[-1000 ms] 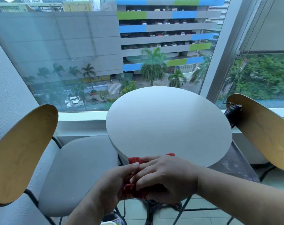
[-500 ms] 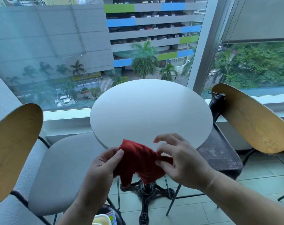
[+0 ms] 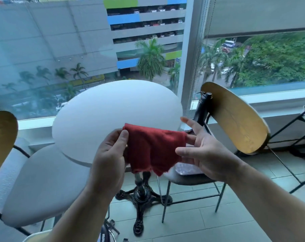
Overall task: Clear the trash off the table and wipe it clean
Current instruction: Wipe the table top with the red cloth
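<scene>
The red woven cloth hangs in the air between the hands, over the near edge of the round white surface and not yet touching it. The left hand pinches the cloth's upper left corner between thumb and fingers. The right hand is apart from it, palm up with fingers spread and fairly straight. The cloth's right edge lies against them, and I cannot tell whether any finger truly nips it.

The likeliest slip is on that side. With only one firm pinch, the loose right edge could slide off the straight fingers, so that the cloth swings down or drops to the tiled floor and picks up dirt before wiping. Its lower corners dangle unevenly, so it may land bunched and wipe in streaks. The top sits on a single black iron pedestal, so hard pressure near the rim might rock it.

No trash shows on the surface, so wiping looks like the step in hand.

A grey-seated chair with a curved wooden back stands close on the left. Another wooden-backed chair stands on the right, with a dark bottle-like object by it and a clear plastic item on its seat. A wide sweep rightward could knock that dark object. Both chairs crowd the sides, which limits reach to the far rim by the window.
</scene>
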